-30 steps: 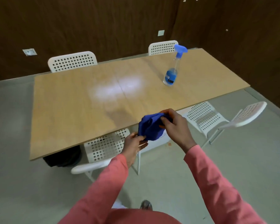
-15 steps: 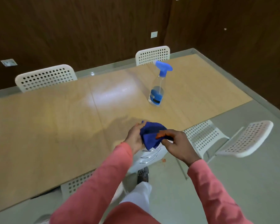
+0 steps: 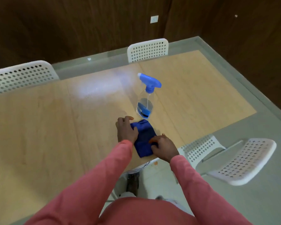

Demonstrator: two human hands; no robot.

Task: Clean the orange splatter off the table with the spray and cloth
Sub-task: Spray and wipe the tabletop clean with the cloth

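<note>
A folded blue cloth (image 3: 144, 140) lies on the wooden table (image 3: 39, 127) near its front edge. My left hand (image 3: 126, 129) rests flat against the cloth's left side, fingers stretched toward the far side. My right hand (image 3: 163, 147) grips the cloth's near right edge with curled fingers, and one fingertip looks orange. Just behind the cloth a clear spray bottle (image 3: 144, 108) with a blue trigger head stands upright. I see no orange splatter on the table top.
White perforated chairs stand at the far side (image 3: 148, 50), far left (image 3: 21, 75) and right of the table (image 3: 243, 161). Another chair (image 3: 199, 148) is tucked under the front edge. A small orange spot (image 3: 155, 163) marks the grey floor below the edge.
I have stepped closer to the table. Both hands carried the cloth forward from in front of the table edge and set it down on the top beside the spray bottle.
</note>
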